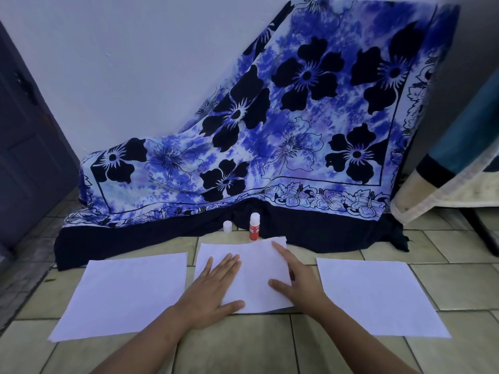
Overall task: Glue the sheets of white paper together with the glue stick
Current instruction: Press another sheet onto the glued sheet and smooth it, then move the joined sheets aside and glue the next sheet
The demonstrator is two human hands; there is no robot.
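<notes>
Three white paper sheets lie on the tiled floor. On the middle sheet (253, 268) my left hand (216, 287) presses flat with straight fingers near its left edge. My right hand (294, 276) lies flat on its right side, index finger stretched toward the far right corner, which curls up a little. The left sheet (121, 295) and the right sheet (378, 295) lie untouched on either side. A red glue stick (254, 228) stands upright just beyond the middle sheet. Its white cap (227, 227) stands apart to the left.
A blue floral cloth (270, 130) drapes down from the wall to the floor right behind the glue stick. A dark door (27, 147) is at the left. Furniture with a hanging cover (453, 179) and a dark leg stands at the right.
</notes>
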